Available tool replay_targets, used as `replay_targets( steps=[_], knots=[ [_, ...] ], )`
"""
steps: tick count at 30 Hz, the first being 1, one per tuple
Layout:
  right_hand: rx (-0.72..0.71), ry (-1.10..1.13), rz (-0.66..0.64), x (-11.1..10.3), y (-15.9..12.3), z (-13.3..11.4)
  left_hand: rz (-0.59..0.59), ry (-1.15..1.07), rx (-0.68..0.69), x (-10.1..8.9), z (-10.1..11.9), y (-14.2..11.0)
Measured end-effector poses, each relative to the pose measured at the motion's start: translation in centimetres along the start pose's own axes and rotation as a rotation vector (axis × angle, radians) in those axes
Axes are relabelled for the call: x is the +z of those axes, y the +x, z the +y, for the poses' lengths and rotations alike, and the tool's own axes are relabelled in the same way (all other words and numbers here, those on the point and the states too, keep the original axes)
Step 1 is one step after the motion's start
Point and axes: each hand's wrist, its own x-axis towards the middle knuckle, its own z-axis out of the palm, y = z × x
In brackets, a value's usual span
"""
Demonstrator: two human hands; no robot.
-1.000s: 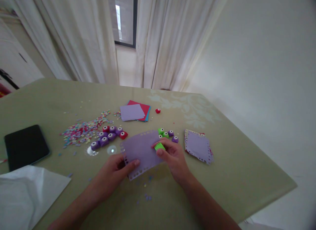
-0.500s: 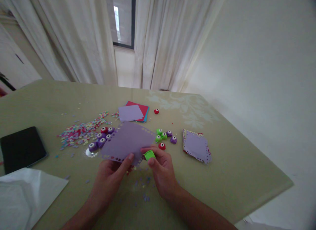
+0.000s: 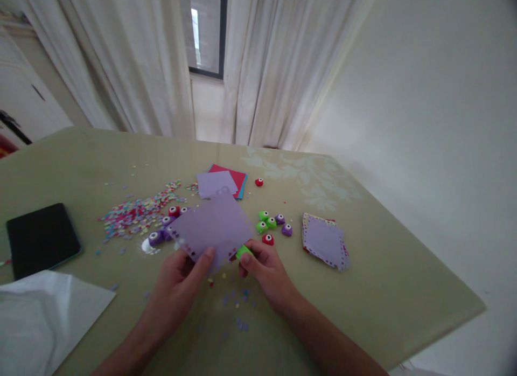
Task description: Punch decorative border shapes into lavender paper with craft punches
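Note:
My left hand (image 3: 183, 276) grips a purple sheet of paper (image 3: 214, 222) by its near edge, thumb on top. Small punched holes run along some of the sheet's edges. Between the fingers and thumb of my right hand (image 3: 262, 268) is a green craft punch (image 3: 243, 251), set at the sheet's near right edge. Just beyond that hand lies a red punch (image 3: 267, 239), with several green punches (image 3: 262, 226) and two purple punches (image 3: 286, 230) behind it. Left of the sheet, more purple punches (image 3: 155, 238) are partly covered by it.
Colourful paper confetti (image 3: 137, 211) is heaped at the left. A black tablet-like slab (image 3: 42, 241) and a white sheet (image 3: 60, 306) lie at the near left. Plain coloured papers (image 3: 214, 183) sit farther back. A stack of hole-edged papers (image 3: 323, 240) is on the right.
The purple sheet has been turned, and its side edge now faces my right hand. The green punch has moved left and nearer me, onto that edge. Confetti bits show below the sheet.

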Motion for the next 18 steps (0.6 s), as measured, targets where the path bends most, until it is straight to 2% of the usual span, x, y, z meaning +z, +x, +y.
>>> replay_targets(
  steps=[7,10,15,18],
  knots=[
    [0.047,0.027,-0.134,0.26,-0.39,0.3,0.038,0.098,-0.014,-0.02,-0.09,0.1],
    [0.061,0.035,-0.127,0.29,-0.38,0.51,0.039,0.133,-0.004,-0.2,-0.23,0.24],
    [0.025,0.059,-0.112,0.34,-0.26,0.16,-0.027,0.1,0.052,-0.18,-0.02,0.33],
    [0.023,0.073,-0.138,0.34,-0.35,0.1,-0.003,0.139,0.074,-0.19,-0.04,0.28]
  ],
)
